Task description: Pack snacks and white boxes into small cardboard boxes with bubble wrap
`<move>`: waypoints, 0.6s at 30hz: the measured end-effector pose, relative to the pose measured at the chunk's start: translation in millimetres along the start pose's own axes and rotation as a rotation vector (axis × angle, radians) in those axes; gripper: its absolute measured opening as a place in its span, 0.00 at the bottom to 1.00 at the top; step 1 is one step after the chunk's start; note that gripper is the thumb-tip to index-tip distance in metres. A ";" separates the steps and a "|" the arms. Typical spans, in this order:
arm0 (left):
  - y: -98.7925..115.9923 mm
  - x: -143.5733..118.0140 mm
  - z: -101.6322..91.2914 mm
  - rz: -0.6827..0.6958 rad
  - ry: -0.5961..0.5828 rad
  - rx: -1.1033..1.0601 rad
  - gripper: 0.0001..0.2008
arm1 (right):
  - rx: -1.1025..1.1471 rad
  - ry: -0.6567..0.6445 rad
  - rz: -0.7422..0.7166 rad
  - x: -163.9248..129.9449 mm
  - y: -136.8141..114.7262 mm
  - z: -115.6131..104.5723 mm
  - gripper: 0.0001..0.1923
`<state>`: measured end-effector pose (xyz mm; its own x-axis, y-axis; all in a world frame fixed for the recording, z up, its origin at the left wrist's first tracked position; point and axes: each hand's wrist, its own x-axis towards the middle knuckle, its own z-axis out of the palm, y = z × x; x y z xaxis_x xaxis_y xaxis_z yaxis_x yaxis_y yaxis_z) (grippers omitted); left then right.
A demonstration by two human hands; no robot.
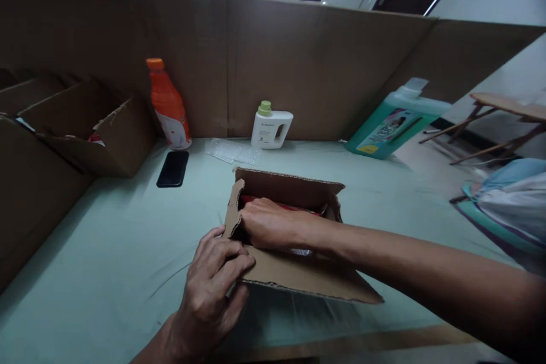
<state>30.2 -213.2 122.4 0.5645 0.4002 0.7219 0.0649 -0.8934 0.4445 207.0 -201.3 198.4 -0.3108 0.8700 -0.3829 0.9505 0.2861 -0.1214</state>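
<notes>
Cardboard box [313, 280], corrugated edges torn-looking, stands open mid-bench [115, 244], near side. Your left hand [211, 281] has its fingers gripping the near-left flap edge; your right hand [268, 224] is inside, fingers hidden, can't tell if closed. Red thing [296, 207] just beyond it. Far side, left to right: smooth orange bottle [168, 102], clear plastic sheet [232, 151], white handled bottle [267, 131], green jug [386, 125]; label print too small to read.
</notes>
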 end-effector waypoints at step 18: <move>-49.3 -48.8 22.4 -0.762 -0.043 -0.370 0.38 | 0.778 0.891 0.652 -140.5 51.7 197.1 0.32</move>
<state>17.9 -193.3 53.4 0.5070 0.8510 0.1372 0.1707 -0.2551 0.9517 300.7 -387.9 65.4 0.5801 0.8064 0.1145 0.5880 -0.3173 -0.7440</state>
